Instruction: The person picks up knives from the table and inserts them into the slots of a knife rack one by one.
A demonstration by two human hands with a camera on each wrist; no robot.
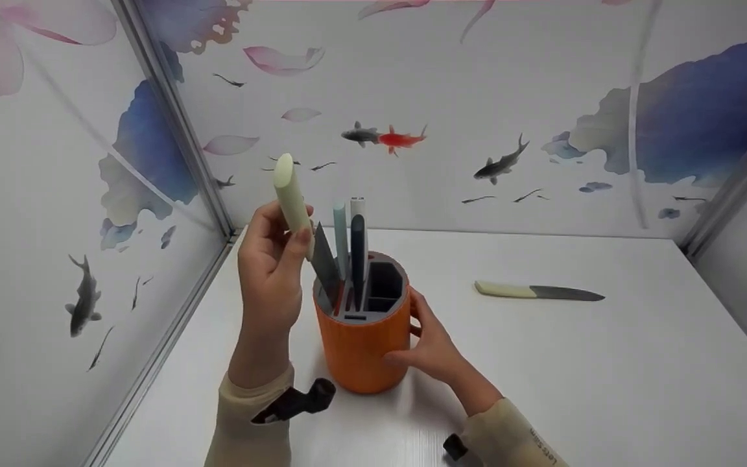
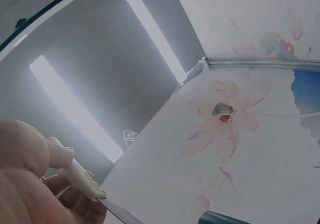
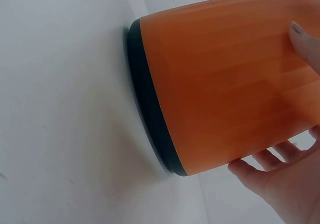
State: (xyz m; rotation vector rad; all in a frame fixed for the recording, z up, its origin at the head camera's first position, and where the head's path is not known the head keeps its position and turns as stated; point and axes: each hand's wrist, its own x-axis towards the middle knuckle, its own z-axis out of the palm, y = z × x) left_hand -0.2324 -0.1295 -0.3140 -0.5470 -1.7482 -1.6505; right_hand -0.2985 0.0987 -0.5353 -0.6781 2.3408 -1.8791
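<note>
My left hand (image 1: 273, 266) grips the pale yellow handle of a knife (image 1: 292, 194), thumb on the near side. The knife tilts, its grey blade pointing down to the left slots of an orange knife holder (image 1: 367, 357); the blade's tip is hidden there. In the left wrist view the handle and the start of the blade show. My right hand (image 1: 435, 344) holds the holder's right side, thumb in front and fingers behind. The holder stands upright on its dark base (image 3: 150, 104). A light blue handle (image 1: 341, 240) and a dark blue handle (image 1: 358, 259) rise from its grey top.
To the right on the white table (image 1: 607, 376) lies another knife (image 1: 535, 291) with a pale yellow handle, blade pointing right. Behind the dark blue handle a white piece (image 1: 357, 206) sticks up from the holder. Printed wall panels (image 1: 412, 71) enclose the table at back and sides.
</note>
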